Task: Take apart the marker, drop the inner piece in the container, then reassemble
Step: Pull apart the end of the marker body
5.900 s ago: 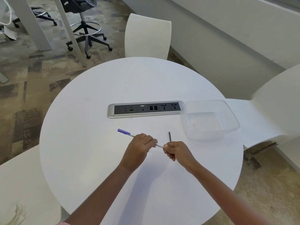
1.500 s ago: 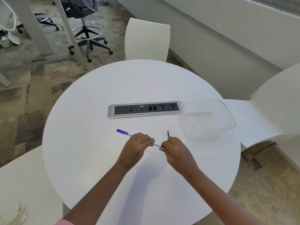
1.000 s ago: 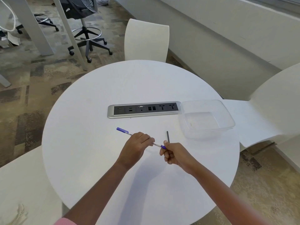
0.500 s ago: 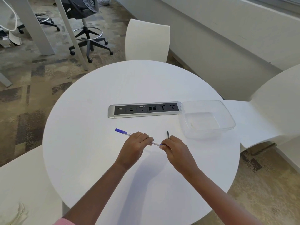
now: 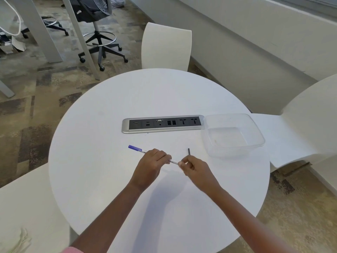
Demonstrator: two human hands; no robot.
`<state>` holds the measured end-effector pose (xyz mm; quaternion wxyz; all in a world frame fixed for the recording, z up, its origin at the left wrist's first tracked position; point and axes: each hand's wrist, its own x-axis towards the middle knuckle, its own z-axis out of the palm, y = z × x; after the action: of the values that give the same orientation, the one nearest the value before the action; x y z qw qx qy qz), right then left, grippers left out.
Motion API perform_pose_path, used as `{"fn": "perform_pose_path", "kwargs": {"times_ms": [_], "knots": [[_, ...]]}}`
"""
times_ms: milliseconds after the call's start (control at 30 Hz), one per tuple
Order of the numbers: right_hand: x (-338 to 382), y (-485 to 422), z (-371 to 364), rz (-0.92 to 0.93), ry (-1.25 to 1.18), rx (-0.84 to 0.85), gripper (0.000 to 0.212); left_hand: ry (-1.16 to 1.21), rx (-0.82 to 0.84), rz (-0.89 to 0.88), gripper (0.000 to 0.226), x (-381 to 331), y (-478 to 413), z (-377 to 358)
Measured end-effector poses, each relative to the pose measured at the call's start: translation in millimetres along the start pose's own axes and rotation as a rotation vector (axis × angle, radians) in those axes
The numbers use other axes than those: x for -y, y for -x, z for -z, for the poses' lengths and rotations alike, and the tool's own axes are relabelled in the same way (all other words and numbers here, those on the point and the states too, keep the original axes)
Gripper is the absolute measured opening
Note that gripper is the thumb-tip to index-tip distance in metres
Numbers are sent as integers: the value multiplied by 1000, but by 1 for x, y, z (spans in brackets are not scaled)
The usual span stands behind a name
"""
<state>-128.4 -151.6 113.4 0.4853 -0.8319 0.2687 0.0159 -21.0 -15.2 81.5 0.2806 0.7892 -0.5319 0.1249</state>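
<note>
My left hand grips the middle of a slim white marker held low over the round white table. Its purple cap points away to the left. The fingertips of my right hand pinch the marker's right end, which looks white and slightly blurred. A thin dark rod shows just beyond my right hand's knuckles. I cannot tell whether it lies on the table or is held. The clear plastic container stands to the right with nothing in it.
A silver and black socket strip is set into the table behind my hands. White chairs stand at the far side, the right and the near left. An office stool stands on the carpet beyond.
My right hand drew slightly back from the marker's right end a second ago, baring a purple tip, then closed on it again. The purple tip no longer shows. The left hand stayed still.
</note>
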Motion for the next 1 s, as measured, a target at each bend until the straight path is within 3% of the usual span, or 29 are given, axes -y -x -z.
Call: {"fn": "perform_pose_path", "kwargs": {"times_ms": [33, 167, 333, 467, 567, 700, 800, 900, 1000], "knots": [[-1, 2, -2, 81, 89, -50, 9, 1, -1, 2, 20, 0, 0, 1], [-5, 5, -6, 319, 339, -162, 9, 9, 2, -9, 21, 1, -2, 4], [-3, 4, -5, 413, 460, -193, 11, 22, 1, -5, 20, -1, -2, 4], [-3, 1, -5, 363, 386, -163, 14, 25, -4, 1, 18, -2, -2, 3], [-4, -2, -4, 226, 227, -62, 21, 5, -4, -4, 14, -1, -2, 3], [1, -7, 2, -61, -210, 112, 38, -11, -8, -16, 12, 0, -3, 2], [2, -9, 6, -226, -479, 255, 39, -2, 3, -17, 19, 2, -3, 1], [2, -8, 4, -165, -344, 229, 37, -9, 7, -6, 21, 2, -3, 2], [-1, -3, -2, 31, -74, 14, 7, -6, 2, 2, 21, 4, -3, 3]]}}
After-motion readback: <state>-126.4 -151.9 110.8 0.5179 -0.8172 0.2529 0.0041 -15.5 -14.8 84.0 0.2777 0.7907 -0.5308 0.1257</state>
